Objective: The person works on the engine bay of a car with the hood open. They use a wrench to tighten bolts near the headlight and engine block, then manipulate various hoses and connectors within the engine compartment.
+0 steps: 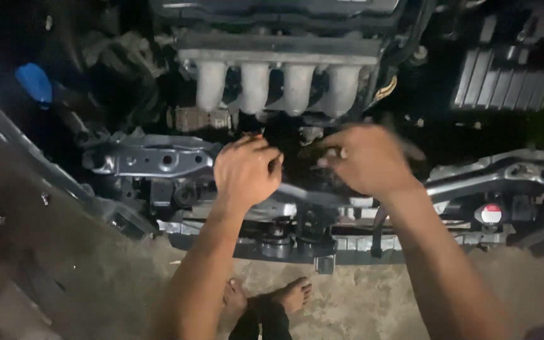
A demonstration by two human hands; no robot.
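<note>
Engine bay point(297, 126) of a car stands open, and both hands work at its front edge, just below the pale intake manifold point(278, 82) with its four runners. The left hand point(247, 170) is curled into a loose fist over the grey front crossmember point(158, 160); what it grips is hidden by the fingers. The right hand point(366, 157) is also curled, and a thin dark tool handle point(410, 148) shows from it, but motion blur makes the grip hard to read. A blue cap point(33, 82) sits near the left edge of the bay. A red-and-white round cap point(491, 214) sits at the right front. A ribbed black cover point(498, 79) lies at the right rear. Bare feet point(272, 296) stand on the concrete floor point(96, 277) before the bumper beam point(347, 249).
</note>
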